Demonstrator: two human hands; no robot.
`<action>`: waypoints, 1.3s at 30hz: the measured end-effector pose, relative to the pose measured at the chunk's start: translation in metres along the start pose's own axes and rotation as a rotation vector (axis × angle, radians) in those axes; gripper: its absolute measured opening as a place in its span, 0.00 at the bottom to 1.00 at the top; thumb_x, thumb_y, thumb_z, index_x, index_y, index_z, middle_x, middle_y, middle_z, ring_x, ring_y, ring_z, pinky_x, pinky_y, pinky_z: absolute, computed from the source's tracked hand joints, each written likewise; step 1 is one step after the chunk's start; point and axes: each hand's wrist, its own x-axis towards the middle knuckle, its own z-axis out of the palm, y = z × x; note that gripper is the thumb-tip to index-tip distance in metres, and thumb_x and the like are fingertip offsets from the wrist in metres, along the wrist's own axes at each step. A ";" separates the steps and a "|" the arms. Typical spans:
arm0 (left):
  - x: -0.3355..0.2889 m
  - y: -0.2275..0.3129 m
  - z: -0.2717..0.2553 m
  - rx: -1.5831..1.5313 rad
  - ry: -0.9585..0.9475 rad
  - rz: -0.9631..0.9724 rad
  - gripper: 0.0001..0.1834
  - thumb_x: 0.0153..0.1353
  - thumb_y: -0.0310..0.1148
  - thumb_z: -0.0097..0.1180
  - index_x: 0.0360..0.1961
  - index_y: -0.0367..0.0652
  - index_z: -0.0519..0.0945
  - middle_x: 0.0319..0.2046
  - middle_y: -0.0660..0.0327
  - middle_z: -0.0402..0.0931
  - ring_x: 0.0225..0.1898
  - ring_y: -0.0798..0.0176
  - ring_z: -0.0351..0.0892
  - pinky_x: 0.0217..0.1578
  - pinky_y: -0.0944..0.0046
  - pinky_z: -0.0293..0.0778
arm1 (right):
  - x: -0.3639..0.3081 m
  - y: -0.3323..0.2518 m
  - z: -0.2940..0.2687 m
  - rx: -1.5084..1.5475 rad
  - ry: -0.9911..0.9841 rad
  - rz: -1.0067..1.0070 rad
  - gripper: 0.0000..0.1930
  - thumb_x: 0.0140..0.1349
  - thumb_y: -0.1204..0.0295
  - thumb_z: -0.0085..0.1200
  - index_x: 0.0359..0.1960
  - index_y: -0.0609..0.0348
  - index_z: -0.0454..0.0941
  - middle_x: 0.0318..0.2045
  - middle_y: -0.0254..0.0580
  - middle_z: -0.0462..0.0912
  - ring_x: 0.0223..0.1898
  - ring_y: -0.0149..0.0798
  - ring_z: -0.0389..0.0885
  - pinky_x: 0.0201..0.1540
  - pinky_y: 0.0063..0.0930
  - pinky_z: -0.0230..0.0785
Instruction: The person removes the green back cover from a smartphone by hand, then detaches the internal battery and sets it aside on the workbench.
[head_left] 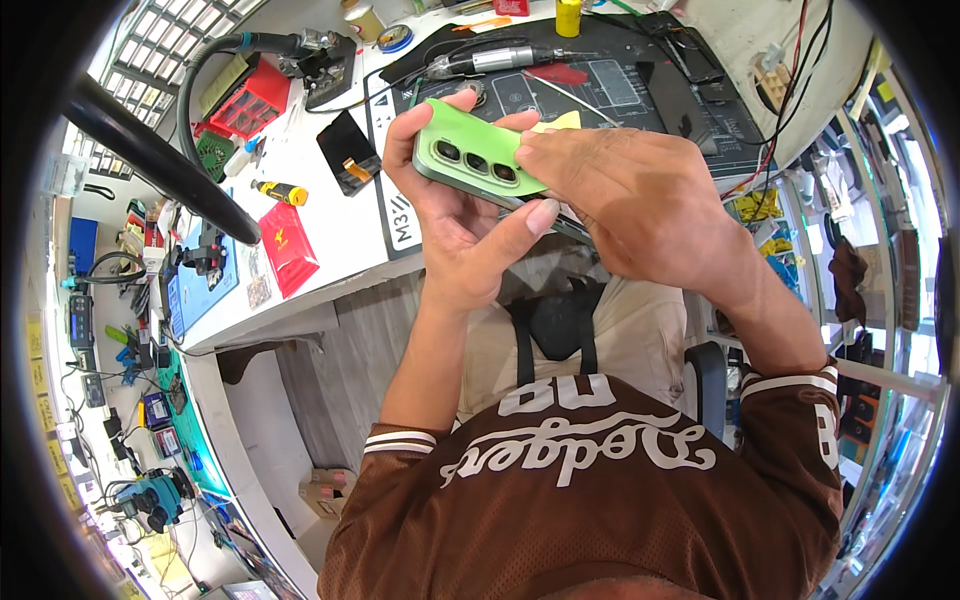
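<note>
A light green smartphone (475, 131) is held up over the near edge of the bench, its back with three round camera lenses turned toward me. My left hand (455, 225) is closed around its left end, with the thumb along the lower edge and fingertips showing past the top edge. My right hand (650, 205) grips the right end, thumb side pressed on the back. It covers that half of the phone. A small piece of yellow material (562, 121) shows just above the right fingertips; whether it touches the phone I cannot tell.
On the black work mat (625, 95) lie a silver pen-shaped power tool (495, 60) and dark flat phone parts (690, 60). Left of it are a phone screen with flex cable (347, 150), a yellow-black cylinder (280, 191), a red packet (288, 250) and a red box (255, 100). A black arm (165, 155) crosses above the bench.
</note>
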 end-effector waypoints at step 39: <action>-0.009 0.041 0.016 -0.067 0.033 -0.210 0.62 0.53 0.17 0.76 0.79 0.59 0.47 0.70 0.60 0.57 0.68 0.54 0.71 0.67 0.48 0.78 | 0.024 0.001 -0.030 0.595 -0.147 0.223 0.15 0.66 0.77 0.65 0.53 0.66 0.87 0.48 0.51 0.89 0.47 0.43 0.88 0.50 0.35 0.79</action>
